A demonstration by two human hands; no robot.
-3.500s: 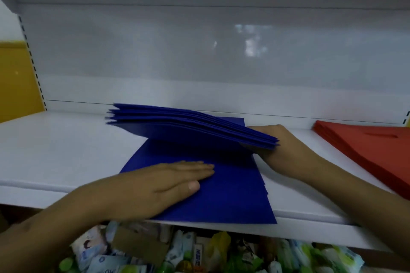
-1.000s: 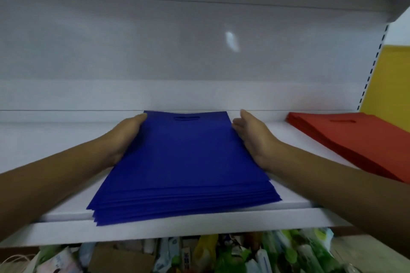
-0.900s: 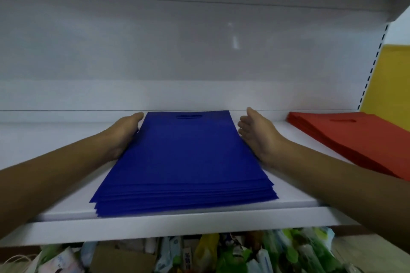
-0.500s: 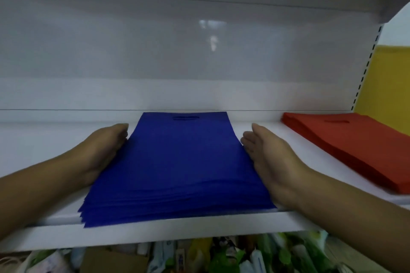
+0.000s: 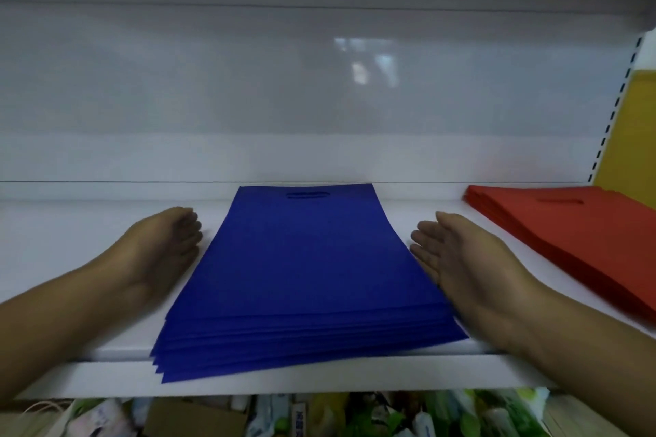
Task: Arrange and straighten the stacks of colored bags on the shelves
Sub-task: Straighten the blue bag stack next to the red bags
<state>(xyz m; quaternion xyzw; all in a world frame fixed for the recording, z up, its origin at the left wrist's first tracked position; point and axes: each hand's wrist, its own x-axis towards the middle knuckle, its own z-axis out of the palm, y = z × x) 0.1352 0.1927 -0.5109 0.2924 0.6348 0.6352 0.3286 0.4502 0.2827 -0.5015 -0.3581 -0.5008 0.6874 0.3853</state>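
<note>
Head view: the stack of flat blue fabric bags with die-cut handles (image 5: 305,270) lies mid-shelf, handle end at the back wall and fanned lower edges overhanging the front edge of the white metal shelf (image 5: 64,234). Half a second ago both hands flanked it closely; now the left hand (image 5: 159,245), fingers loosely curled, rests clear, while the right hand (image 5: 458,259), fingers straight and together, still borders the right edge. Side squaring looks finished; front edges and the stack of flat red bags (image 5: 568,234) at the right end remain.

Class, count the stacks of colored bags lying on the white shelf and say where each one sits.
2. The blue stack lies mid-shelf; the red stack lies at the right, cut off by the frame edge.
</note>
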